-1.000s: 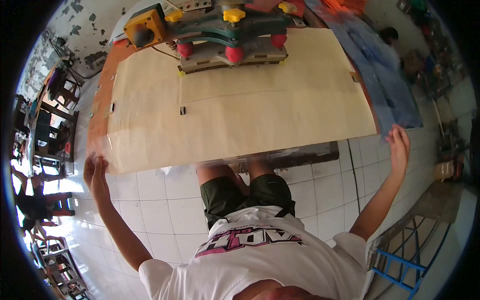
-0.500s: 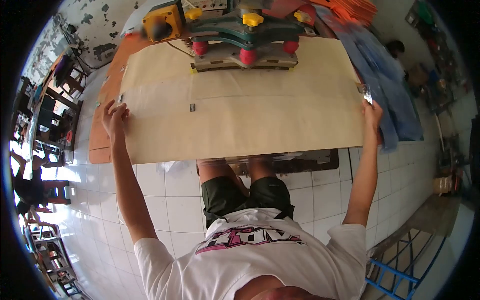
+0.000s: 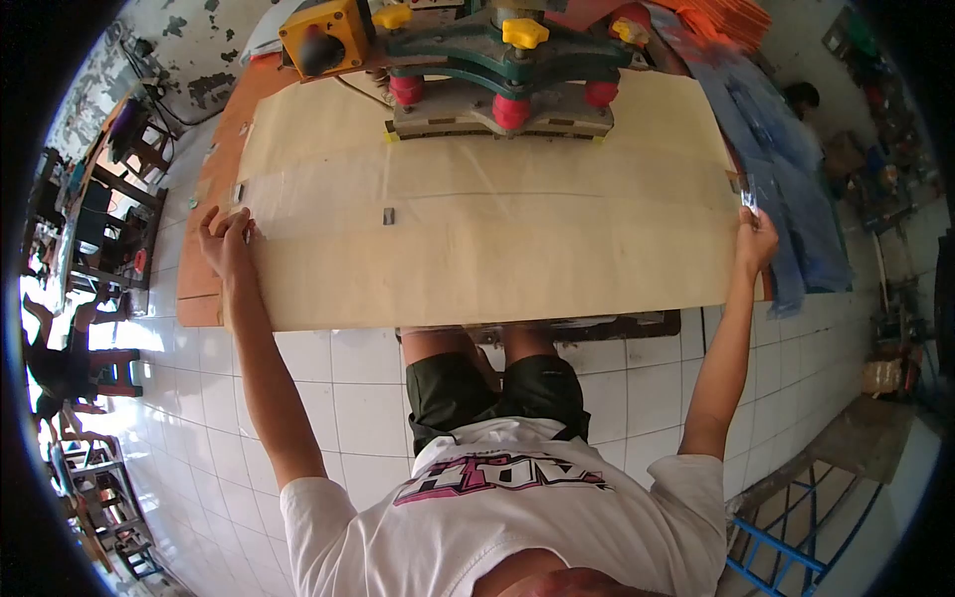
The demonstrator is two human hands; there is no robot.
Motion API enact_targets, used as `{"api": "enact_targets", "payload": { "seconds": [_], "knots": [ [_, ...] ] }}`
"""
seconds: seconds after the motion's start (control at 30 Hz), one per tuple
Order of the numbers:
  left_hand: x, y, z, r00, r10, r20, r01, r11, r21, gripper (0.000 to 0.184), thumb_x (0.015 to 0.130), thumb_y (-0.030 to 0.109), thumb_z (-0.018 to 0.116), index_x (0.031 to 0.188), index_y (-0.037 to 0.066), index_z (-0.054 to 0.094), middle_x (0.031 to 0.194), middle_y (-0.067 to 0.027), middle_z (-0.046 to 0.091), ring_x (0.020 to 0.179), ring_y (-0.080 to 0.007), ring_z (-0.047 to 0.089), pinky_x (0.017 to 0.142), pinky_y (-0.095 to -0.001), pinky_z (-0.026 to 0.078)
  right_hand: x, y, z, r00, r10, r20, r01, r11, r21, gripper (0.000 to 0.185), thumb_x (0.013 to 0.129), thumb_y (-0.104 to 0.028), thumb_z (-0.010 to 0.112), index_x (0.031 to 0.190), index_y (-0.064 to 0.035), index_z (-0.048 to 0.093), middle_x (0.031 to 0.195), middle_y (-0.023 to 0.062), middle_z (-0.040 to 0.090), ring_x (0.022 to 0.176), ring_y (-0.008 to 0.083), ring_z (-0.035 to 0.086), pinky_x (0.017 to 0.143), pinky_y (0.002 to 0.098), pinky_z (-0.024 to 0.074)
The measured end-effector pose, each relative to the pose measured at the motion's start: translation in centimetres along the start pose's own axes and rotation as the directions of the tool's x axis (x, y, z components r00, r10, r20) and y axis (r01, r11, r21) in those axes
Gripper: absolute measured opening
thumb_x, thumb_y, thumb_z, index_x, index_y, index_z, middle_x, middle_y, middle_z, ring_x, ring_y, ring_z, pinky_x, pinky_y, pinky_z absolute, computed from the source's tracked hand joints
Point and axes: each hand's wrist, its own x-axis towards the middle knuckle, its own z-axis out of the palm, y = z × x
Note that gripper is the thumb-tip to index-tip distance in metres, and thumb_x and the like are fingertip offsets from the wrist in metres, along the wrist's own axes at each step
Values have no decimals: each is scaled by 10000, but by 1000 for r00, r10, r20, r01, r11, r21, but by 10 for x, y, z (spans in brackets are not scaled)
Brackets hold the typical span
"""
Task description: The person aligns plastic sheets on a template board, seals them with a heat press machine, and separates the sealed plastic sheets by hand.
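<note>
A long, clear plastic sheet (image 3: 328, 189) lies across the beige board (image 3: 517, 269), its outline faint. My left hand (image 3: 227, 239) is at the board's left edge, with thumb and forefinger pinching the near-left corner of the plastic and the other fingers curled loosely. At the right edge, my right hand (image 3: 756, 242) is closed on the plastic's other end, where a shiny crumpled bit (image 3: 748, 197) sticks up above the fingers. Small dark tabs sit on the board, one (image 3: 389, 216) left of the middle and another (image 3: 238, 193) just beyond my left hand.
Beyond the board stands a green press head with red knobs (image 3: 511, 109) and yellow star handles (image 3: 524, 34). A yellow switch box (image 3: 324, 42) is at its left. Blue plastic (image 3: 786, 199) and an orange stack (image 3: 721, 25) lie on the right. Another person's head (image 3: 801, 97) shows behind.
The press and board sit slightly farther right in view. My right hand has shifted a little right and down with the plastic end; my left hand stays at the left edge.
</note>
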Motion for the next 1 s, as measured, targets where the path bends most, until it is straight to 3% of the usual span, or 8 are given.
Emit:
{"api": "enact_targets", "payload": {
  "seconds": [0.2,0.43,0.53,0.7,0.77,0.9,0.97,1.0],
  "knots": [
    [8,-10,-5,998,56,29,-57,998,29,569,774,-13,746,1232,-24,409,818,-122,656,691,-157,623,630,-268,499,2,0,1,999,16,47,-18,999,32,266,805,-240,747,1006,-67,734,899,122,732,797,263,700,722,358,526],
    [17,-18,-10,991,128,26,-129,990,63,502,787,19,747,1190,-25,453,847,-130,667,710,-155,636,643,-265,507,-1,-1,2,989,-146,25,140,977,164,328,813,-222,742,1084,-46,688,902,115,731,818,231,700,726,337,523],
    [38,-27,-23,980,120,158,-127,991,33,463,799,60,748,1169,-21,482,864,-135,674,715,-162,649,632,-267,518,0,-12,-7,984,-162,80,146,973,177,369,809,-224,747,1124,-54,663,908,120,732,822,234,700,734,339,523],
    [49,-3,-9,984,137,111,-162,949,269,460,778,127,763,1149,-11,530,849,-88,703,707,-129,651,630,-244,509,28,-8,-5,961,-103,256,59,983,172,420,773,-270,770,1132,-85,653,910,131,733,813,249,699,746,365,519],
    [63,-14,-7,976,200,89,-218,878,427,457,767,172,775,1136,-3,569,847,-74,707,706,-131,650,638,-247,506,27,-10,3,968,-90,235,52,985,164,416,774,-274,763,1131,-92,652,908,125,731,833,265,697,755,379,516],
    [54,-28,1,980,193,46,-187,827,530,446,767,206,775,1136,29,598,858,-77,712,718,-139,650,661,-278,516,11,-18,12,973,-71,219,69,998,16,414,795,-314,741,1157,-138,644,915,109,727,875,286,693,758,410,518],
    [47,-34,5,971,238,14,-199,774,602,441,773,214,765,1151,52,605,874,-84,716,738,-152,659,688,-314,526,0,-30,8,983,-35,181,70,979,-190,405,800,-335,729,1155,-159,646,935,113,726,877,299,691,752,433,524],
    [39,-24,7,952,301,53,-252,677,692,434,783,206,752,1161,53,604,903,-94,716,768,-182,669,714,-339,531,-2,-32,7,981,-49,186,81,983,-166,386,805,-354,712,1144,-178,654,946,113,723,886,314,687,741,452,527]
  ]
}}
